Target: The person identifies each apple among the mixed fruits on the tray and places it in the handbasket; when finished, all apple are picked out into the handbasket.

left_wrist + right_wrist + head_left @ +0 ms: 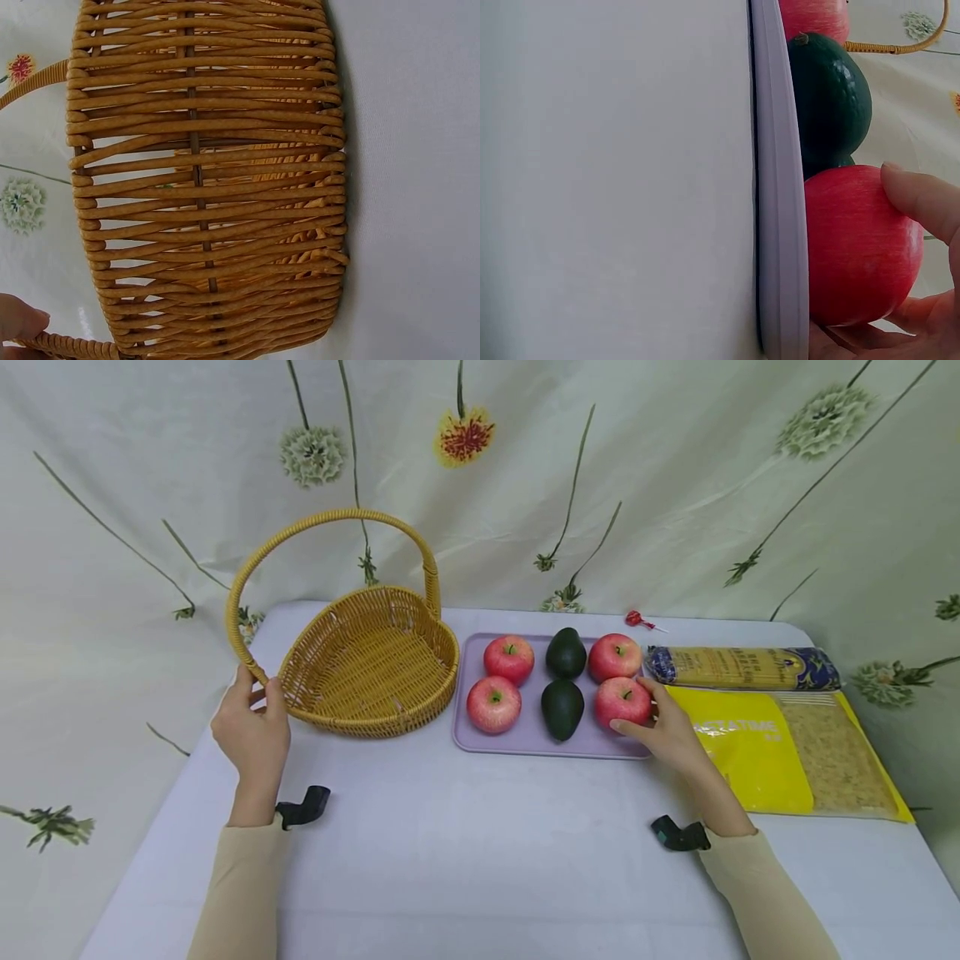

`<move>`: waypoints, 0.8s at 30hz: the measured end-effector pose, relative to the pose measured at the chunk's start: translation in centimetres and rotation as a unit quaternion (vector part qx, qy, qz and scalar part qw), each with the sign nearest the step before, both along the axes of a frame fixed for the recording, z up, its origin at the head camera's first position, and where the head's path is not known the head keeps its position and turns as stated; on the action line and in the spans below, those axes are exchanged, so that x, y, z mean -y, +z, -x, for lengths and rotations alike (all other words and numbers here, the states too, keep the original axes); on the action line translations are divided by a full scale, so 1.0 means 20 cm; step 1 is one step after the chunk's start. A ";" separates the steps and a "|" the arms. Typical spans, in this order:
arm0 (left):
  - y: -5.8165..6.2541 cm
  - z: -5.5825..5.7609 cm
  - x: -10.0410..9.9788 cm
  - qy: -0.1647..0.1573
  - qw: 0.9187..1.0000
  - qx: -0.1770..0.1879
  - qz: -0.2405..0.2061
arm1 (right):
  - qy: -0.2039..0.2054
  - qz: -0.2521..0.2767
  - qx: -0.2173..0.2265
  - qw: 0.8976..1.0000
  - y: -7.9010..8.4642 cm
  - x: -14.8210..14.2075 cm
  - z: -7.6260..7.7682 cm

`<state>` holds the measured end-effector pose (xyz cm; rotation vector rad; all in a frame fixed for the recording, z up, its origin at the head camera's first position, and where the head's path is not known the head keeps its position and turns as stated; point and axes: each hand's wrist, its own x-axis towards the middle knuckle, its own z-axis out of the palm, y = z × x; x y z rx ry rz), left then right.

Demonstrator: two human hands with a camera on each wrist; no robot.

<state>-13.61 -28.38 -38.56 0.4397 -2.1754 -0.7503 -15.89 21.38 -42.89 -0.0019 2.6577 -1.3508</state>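
Note:
My left hand (255,727) pinches the lower left part of the handle of a yellow-brown wicker basket (367,718), which sits on the table with nothing in it. In the left wrist view the woven side of the basket (202,180) fills the middle, and my thumb (22,319) lies on the handle. My right hand (667,727) grips the front right red apple (622,702), thumb on the near side and fingers round the right. That apple (862,247) is at the edge of the lilac tray (525,743), beside a dark green avocado (832,105).
Several red apples, such as one at the front left (493,704), and two avocados, the near one (562,710) included, lie on the tray. To the right are a long noodle packet (742,668) and a yellow bag (750,752). A red lollipop (634,618) lies behind.

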 end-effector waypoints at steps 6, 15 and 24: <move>0.00 0.00 0.00 0.002 1.000 -0.001 0.000 | 0.003 -0.019 0.004 1.000 0.04 0.00 0.00; -0.01 0.00 0.01 0.001 1.000 -0.006 0.002 | 0.020 -0.014 -0.042 0.999 0.21 0.04 -0.02; -0.01 0.01 0.02 -0.006 1.000 -0.012 0.012 | 0.064 0.030 -0.122 0.990 0.40 0.28 0.05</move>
